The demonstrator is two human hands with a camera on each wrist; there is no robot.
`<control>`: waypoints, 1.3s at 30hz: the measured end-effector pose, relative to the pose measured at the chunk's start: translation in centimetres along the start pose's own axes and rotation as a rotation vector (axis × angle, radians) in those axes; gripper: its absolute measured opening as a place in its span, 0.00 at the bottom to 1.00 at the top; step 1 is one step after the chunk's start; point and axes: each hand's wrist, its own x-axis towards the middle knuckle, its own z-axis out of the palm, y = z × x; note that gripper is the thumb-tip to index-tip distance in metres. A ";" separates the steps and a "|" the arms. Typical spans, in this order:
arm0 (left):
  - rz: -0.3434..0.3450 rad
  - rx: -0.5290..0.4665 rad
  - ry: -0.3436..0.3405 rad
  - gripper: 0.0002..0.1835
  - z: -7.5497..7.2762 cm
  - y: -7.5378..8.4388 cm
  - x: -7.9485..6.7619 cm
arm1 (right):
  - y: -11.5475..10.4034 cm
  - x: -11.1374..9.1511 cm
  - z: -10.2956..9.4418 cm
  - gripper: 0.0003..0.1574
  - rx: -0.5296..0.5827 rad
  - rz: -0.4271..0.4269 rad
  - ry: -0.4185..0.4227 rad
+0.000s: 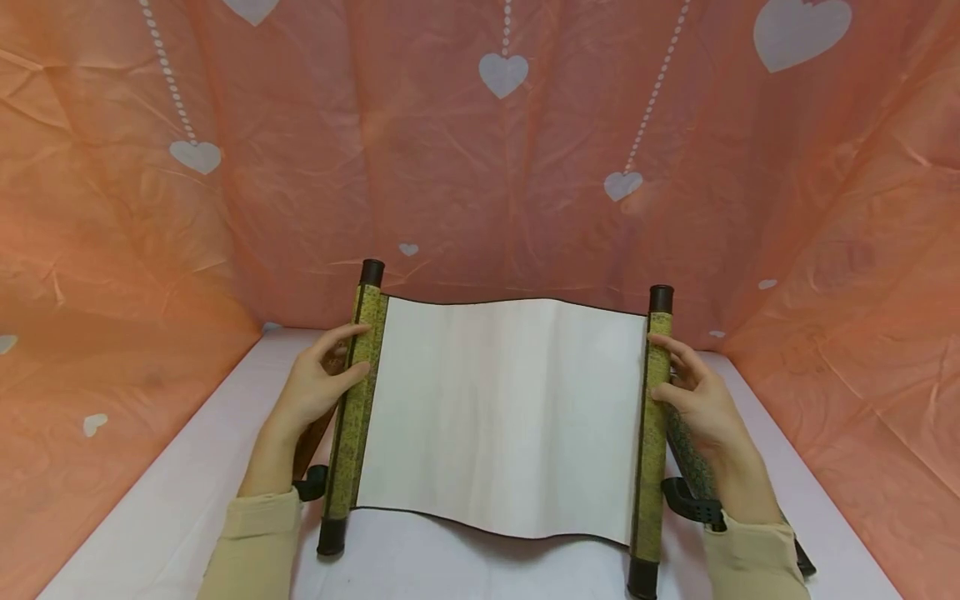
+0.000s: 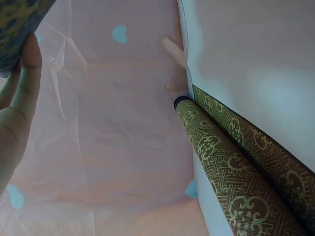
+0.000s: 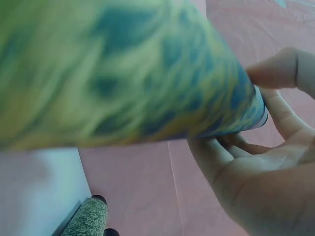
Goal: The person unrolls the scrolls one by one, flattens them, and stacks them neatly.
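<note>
A hanging scroll with a blank white sheet (image 1: pixel 510 408) is spread between two upright rollers and held above the table. My left hand (image 1: pixel 311 392) grips the left roller (image 1: pixel 348 450), thumb and fingers around its upper half. The right roller (image 1: pixel 652 450) is held the same way by my right hand (image 1: pixel 693 404). Both rollers are wrapped in mottled yellow-green cloth and end in black knobs. The sheet bows in a gentle wave, and its lower edge hangs over the table. In the right wrist view the roller (image 3: pixel 147 83) fills the upper part, with fingers curled at its far end.
Below my left hand lies a brown scroll with gold pattern (image 2: pixel 221 167), beside a white sheet. A dark green patterned scroll (image 1: pixel 692 458) lies under my right forearm. Pinkish-orange sheeting with white hearts (image 1: pixel 450 183) encloses the white table (image 1: pixel 172 492) at the back and sides.
</note>
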 end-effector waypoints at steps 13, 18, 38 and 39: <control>-0.024 0.072 -0.004 0.33 -0.1 -0.2 0.1 | -0.1 0.0 0.0 0.50 0.010 0.012 0.013; -0.031 0.055 0.000 0.34 -0.2 -0.4 0.3 | 0.2 0.0 -0.1 0.48 0.000 -0.017 0.033; -0.005 0.054 0.042 0.30 -0.2 -0.5 0.1 | -0.1 -0.4 -1.1 0.46 -0.060 0.024 0.020; -0.004 0.051 0.042 0.30 -0.2 -0.6 0.1 | -0.1 -0.4 -1.1 0.45 -0.063 0.023 0.019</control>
